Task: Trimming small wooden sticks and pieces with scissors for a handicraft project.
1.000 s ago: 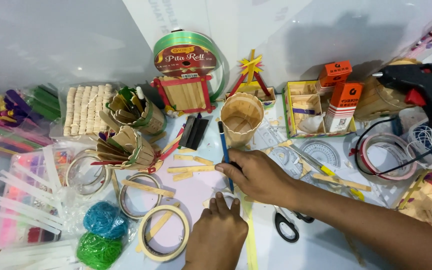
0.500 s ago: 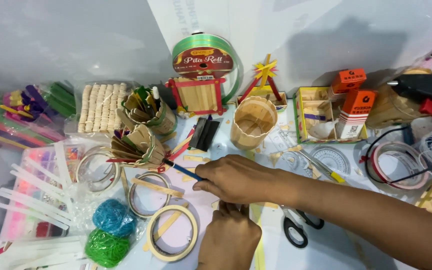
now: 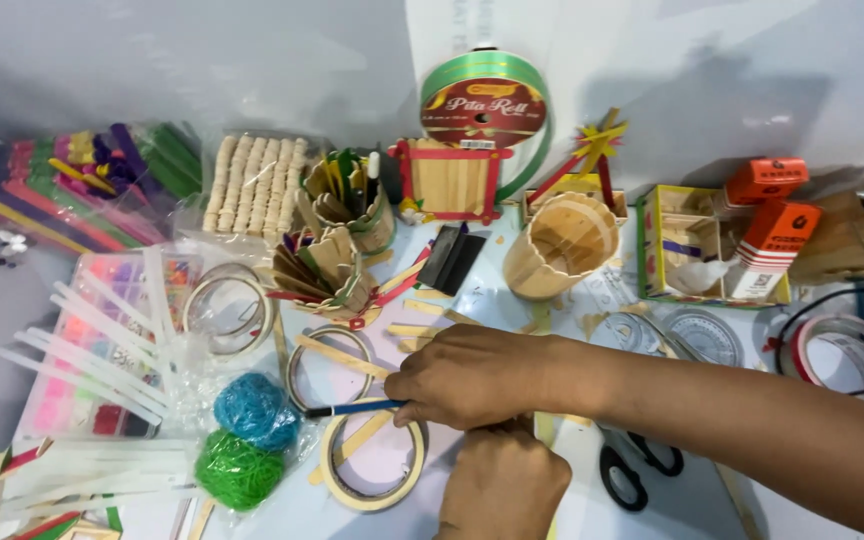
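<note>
Pen: a slim blue pen with a black tip (image 3: 352, 408) lies nearly level, tip pointing left over the rim of a cream masking-tape ring (image 3: 372, 462).
Right hand: the right hand (image 3: 472, 375) reaches in from the right – its grip is pinched on the pen's back end.
Left hand: the left hand (image 3: 504, 485) sits just below, knuckles up, fingers curled down on something I cannot make out; whether that grip is pressed shut cannot be told.
Change: a second ago the pen stood almost upright in the right hand with the left hand flat beside it; now it has swung down flat and the hands have closed together – the work looks to have shifted onto the small spot between them.
Nearby: black-handled scissors (image 3: 637, 472) lie right of the hands on the pale worktop (image 3: 712, 500); blue (image 3: 255, 410) and green (image 3: 237, 468) rubber-band balls lie left.
Packages: a green ribbon roll with a round red label (image 3: 484, 108) stands at the back wall; two orange boxes (image 3: 774, 215) stand far right by a yellow stick-built box (image 3: 697, 250).
</note>
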